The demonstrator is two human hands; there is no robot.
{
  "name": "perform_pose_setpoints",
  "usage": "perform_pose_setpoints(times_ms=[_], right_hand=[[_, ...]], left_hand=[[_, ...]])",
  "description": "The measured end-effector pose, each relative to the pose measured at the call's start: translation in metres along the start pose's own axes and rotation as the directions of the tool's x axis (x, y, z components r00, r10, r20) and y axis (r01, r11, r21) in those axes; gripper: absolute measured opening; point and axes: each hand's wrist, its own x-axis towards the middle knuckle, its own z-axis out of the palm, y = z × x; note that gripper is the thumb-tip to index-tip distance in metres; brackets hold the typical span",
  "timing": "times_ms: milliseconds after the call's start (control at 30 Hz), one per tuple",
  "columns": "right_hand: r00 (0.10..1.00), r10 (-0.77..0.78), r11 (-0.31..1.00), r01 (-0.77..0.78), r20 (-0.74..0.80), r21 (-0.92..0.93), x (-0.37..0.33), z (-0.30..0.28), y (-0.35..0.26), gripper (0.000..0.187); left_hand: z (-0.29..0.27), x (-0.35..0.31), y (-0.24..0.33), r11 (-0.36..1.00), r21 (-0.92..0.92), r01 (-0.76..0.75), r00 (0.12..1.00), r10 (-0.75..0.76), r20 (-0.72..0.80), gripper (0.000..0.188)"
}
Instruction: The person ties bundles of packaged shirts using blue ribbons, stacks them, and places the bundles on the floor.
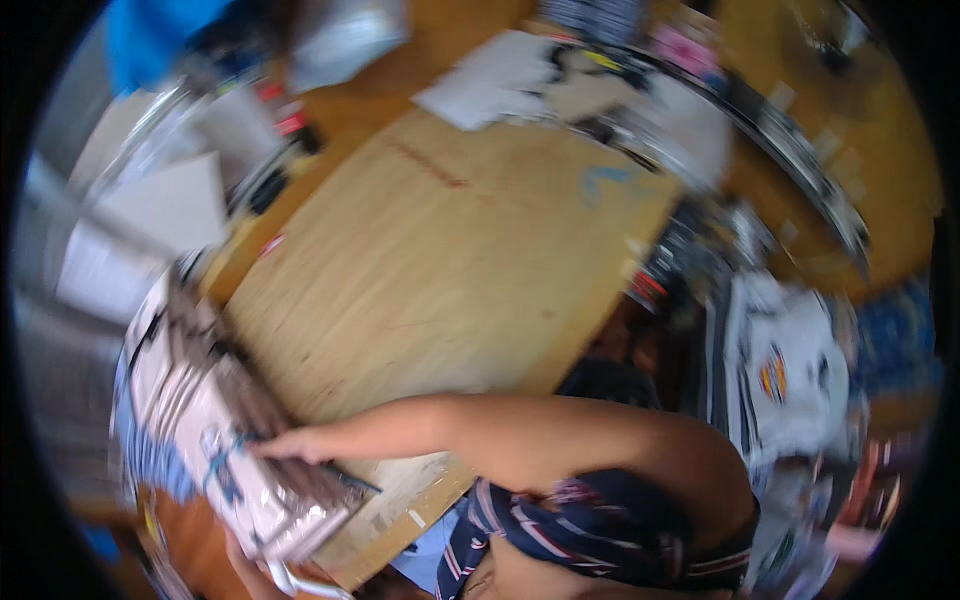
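Note:
A long stack of pale, plastic-wrapped folded packs lies at an angle over the left edge of the wooden table, with a blue string around it. My right arm reaches across from the right. My right hand is at the top of the stack, its blurred fingers closed together at the string. Low on the outer side of the stack is my left hand, only partly in view. Its fingers are hidden, so I cannot tell how they lie. A white curved handle-like piece shows beside it.
The bare wooden tabletop carries blue and reddish marks. White papers and a curved metal strip lie at the far side. White sheets are at the left. To the right are a white bag and dark plastic-wrapped items.

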Motion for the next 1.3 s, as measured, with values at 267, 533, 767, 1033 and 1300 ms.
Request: perform_pose_setpoints(times_ms=[267, 533, 767, 1033, 1300], right_hand=[[0.88, -0.154, 0.986, 0.111, -0.449, -0.121, -0.035, 0.001, -0.005, 0.064], [0.975, -0.185, 0.972, 0.2, -0.124, 0.127, -0.202, -0.06, 0.006, 0.061], [0.872, -0.421, 0.881, 0.458, -0.248, 0.114, -0.373, -0.101, 0.049, 0.045], [0.478, -0.635, 0.728, 0.633, -0.606, -0.263, -0.592, -0.09, 0.125, 0.074], [0.217, -0.487, 0.759, 0.586, -0.846, -0.286, -0.737, -0.072, 0.253, 0.06]], left_hand=[[0.071, -0.007, -0.062, 0.993, -0.103, -0.062, 0.992, 0.051, -0.112, 0.06], [0.11, -0.031, -0.11, 0.971, -0.197, -0.137, 0.99, 0.138, -0.005, 0.064], [0.211, -0.041, -0.13, 0.973, -0.102, -0.21, 0.859, 0.233, 0.455, 0.063], [0.424, -0.091, -0.16, 0.943, 0.0, -0.332, 0.694, 0.244, 0.677, 0.089], [0.581, -0.137, -0.211, 0.979, 0.139, -0.149, 0.558, -0.033, 0.829, 0.09]])
